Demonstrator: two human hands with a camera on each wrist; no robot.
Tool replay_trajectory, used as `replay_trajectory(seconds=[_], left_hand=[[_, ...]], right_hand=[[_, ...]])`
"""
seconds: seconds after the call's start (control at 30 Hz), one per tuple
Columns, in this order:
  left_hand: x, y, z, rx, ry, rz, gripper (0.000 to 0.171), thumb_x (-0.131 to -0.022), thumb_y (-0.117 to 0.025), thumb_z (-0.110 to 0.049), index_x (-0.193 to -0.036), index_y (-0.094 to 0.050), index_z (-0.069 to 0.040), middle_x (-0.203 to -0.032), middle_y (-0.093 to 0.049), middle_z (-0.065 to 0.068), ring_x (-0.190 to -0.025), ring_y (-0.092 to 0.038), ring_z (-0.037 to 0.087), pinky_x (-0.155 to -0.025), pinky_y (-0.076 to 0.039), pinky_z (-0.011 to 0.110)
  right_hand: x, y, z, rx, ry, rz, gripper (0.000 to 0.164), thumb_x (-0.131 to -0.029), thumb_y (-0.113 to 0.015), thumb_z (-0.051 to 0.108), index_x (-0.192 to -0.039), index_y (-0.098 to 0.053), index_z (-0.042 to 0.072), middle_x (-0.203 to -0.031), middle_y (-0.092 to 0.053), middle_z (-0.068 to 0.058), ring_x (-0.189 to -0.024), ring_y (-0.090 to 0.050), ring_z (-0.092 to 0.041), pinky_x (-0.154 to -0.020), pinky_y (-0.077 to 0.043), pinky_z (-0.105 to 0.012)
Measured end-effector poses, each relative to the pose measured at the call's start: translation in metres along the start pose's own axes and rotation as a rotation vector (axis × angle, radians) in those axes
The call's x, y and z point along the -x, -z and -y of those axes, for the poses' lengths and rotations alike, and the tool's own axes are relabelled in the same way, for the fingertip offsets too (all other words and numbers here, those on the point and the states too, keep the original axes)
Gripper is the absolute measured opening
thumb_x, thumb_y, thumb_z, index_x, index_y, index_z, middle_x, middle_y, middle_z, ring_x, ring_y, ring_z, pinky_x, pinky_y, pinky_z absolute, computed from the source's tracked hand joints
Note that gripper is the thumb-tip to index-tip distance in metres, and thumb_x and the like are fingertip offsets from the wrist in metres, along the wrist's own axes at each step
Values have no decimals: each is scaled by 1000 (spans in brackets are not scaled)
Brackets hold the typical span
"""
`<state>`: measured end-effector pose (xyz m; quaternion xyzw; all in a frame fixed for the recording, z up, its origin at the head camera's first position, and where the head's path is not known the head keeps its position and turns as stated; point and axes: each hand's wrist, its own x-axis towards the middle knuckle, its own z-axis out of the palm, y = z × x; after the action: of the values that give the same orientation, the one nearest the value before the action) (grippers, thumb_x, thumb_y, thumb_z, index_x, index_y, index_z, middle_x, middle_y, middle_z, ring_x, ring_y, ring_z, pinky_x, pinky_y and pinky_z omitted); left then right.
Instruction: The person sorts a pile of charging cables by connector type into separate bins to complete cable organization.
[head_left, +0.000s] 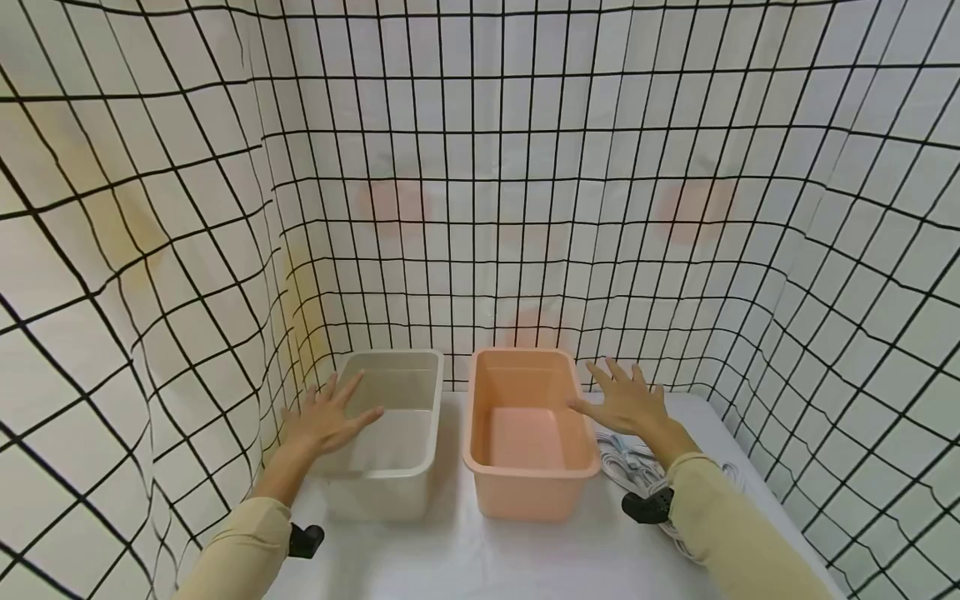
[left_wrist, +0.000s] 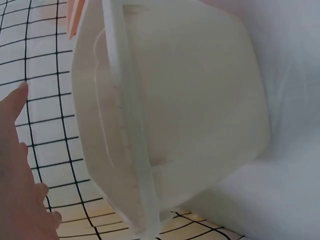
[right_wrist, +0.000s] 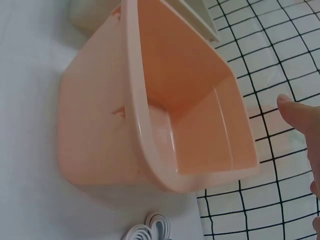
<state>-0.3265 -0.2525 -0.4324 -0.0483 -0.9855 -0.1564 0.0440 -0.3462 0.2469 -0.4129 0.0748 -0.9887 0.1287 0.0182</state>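
My left hand (head_left: 321, 421) is spread, fingers straight, over the left side of a beige plastic bin (head_left: 375, 496). My right hand (head_left: 624, 403), fingers also spread, hovers near the right rim of a peach plastic bin (head_left: 528, 496). Neither hand holds anything. In the left wrist view the fingers (left_wrist: 12, 150) stand apart from the beige bin's rim. The right wrist view has the thumb (right_wrist: 295, 112) clear of the peach bin. No contents show inside either bin. Bundled white cables (head_left: 633, 467) lie below my right hand, partly hidden by the forearm.
Both bins stand side by side, with a narrow gap between, on a white-covered table (head_left: 480, 558). Black netting (head_left: 480, 200) encloses the back and both sides, with pale cloth behind it. More of the cable bundle (right_wrist: 150, 227) lies beside the peach bin.
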Motion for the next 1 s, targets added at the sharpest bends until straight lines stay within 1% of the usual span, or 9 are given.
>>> replay_trajectory(seconds=[0.07, 0.17, 0.33, 0.47, 0.6, 0.67, 0.83, 0.9, 1.0], left_hand=[[1, 0, 3, -19, 5, -9, 94, -93, -39, -82, -167, -16, -28, -169, -11, 23, -148, -8, 59, -100, -1, 88], [5, 2, 5, -14, 19, -4, 94, -94, -41, -80, -167, -16, -27, -169, -11, 23, -148, -7, 58, -101, 0, 88], [10, 4, 11, 3, 28, 1, 93, -95, -43, -78, -168, -15, -27, -169, -9, 25, -148, -6, 59, -102, -3, 88], [16, 2, 21, 20, 37, -4, 94, -95, -43, -78, -167, -18, -23, -168, -8, 27, -147, -8, 60, -102, -7, 87], [21, -3, 32, 34, 35, -19, 96, -94, -45, -77, -167, -20, -19, -166, -10, 31, -146, -10, 61, -102, -10, 87], [22, -8, 38, 64, 20, -41, 96, -95, -49, -74, -166, -20, -16, -165, -12, 34, -146, -12, 62, -101, -15, 87], [30, -18, 50, 222, -25, -53, 101, -95, -60, -61, -165, -14, -5, -164, -7, 37, -146, -11, 61, -103, -22, 83], [34, -22, 55, 290, -49, -68, 102, -94, -64, -56, -165, -13, -3, -165, -6, 35, -145, -16, 61, -103, -27, 81], [39, -28, 65, 369, -57, -87, 106, -93, -69, -51, -164, -10, 0, -163, -12, 36, -142, -25, 60, -103, -33, 77]], right_hand=[[1, 1, -6, -11, -6, -3, 108, -86, -42, 89, -166, -25, 17, -169, -13, -24, -147, -2, -62, -104, 0, -85], [3, 1, -14, -28, -18, -1, 108, -88, -42, 88, -166, -24, 16, -168, -11, -25, -147, 0, -62, -104, 3, -84], [6, -2, -25, -26, -21, -19, 101, -92, -45, 82, -166, -23, 16, -168, -12, -25, -146, -2, -63, -103, 1, -86], [9, -6, -34, -28, -14, -31, 101, -92, -45, 81, -165, -25, 15, -167, -14, -27, -145, -3, -64, -102, 0, -87], [14, -10, -45, -22, -19, -48, 101, -92, -45, 81, -164, -29, 12, -165, -18, -30, -144, -8, -65, -100, -2, -88], [17, -12, -50, -17, -21, -62, 100, -93, -46, 80, -163, -31, 10, -164, -20, -30, -143, -12, -65, -100, -4, -89], [23, -17, -62, -21, -14, -96, 97, -94, -50, 76, -160, -36, 7, -162, -25, -32, -143, -15, -65, -99, -7, -89], [24, -22, -67, -17, -10, -116, 96, -94, -50, 75, -159, -37, 5, -162, -27, -31, -143, -17, -63, -100, -7, -89], [25, -29, -76, -17, -1, -156, 94, -95, -52, 73, -158, -39, 4, -160, -30, -32, -143, -23, -60, -100, -10, -88]])
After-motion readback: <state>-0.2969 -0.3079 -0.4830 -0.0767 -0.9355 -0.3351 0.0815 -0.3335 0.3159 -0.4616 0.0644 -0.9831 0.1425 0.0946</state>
